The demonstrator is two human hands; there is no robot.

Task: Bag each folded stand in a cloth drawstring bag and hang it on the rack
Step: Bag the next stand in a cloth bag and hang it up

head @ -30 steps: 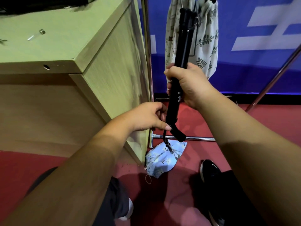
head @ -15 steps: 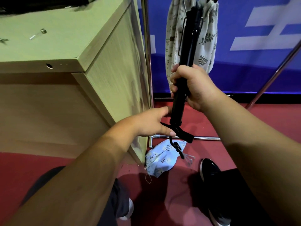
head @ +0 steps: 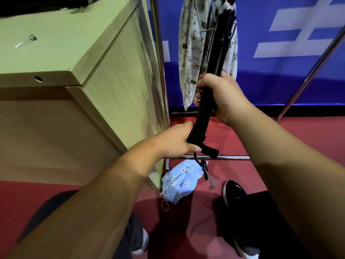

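— Just right of the worktop's corner, what are the two hands doing?

— The right hand (head: pixel 222 98) is wrapped round the middle of a long black folded stand (head: pixel 214 68), its fingers curled tight about the shaft. The left hand (head: pixel 175 143) grips the same stand lower down, near its foot, with the thumb lying beside a short black lever that juts out there.

— How does the stand sit?

— Nearly upright, leaning a little to the right at the top. Its upper end rises in front of the cream printed cloth bags (head: pixel 188 53) that hang from the rack. From its lower end dangles a thin black cord (head: pixel 205 171) with a small clear tag.

— And the bag?

— A pale blue flowered cloth drawstring bag (head: pixel 179 182) lies crumpled on the red floor (head: pixel 289 139), below the stand's foot and apart from both hands. It sits against the worktop's bottom corner, just beside the rack's foot.

— What is the rack like?

— A thin chrome tube rack (head: pixel 158 53): one upright post close along the worktop's side panel, a low crossbar behind the lever, a slanting bar at the far right.

— Anything further out?

— The pale wooden worktop (head: pixel 56 53) at the left carries a small clear tube with a metal cap (head: pixel 25 42). A blue banner with white shapes (head: pixel 270 81) stands behind the rack. A glossy black shoe (head: pixel 234 191) rests on the floor, right of the blue bag.
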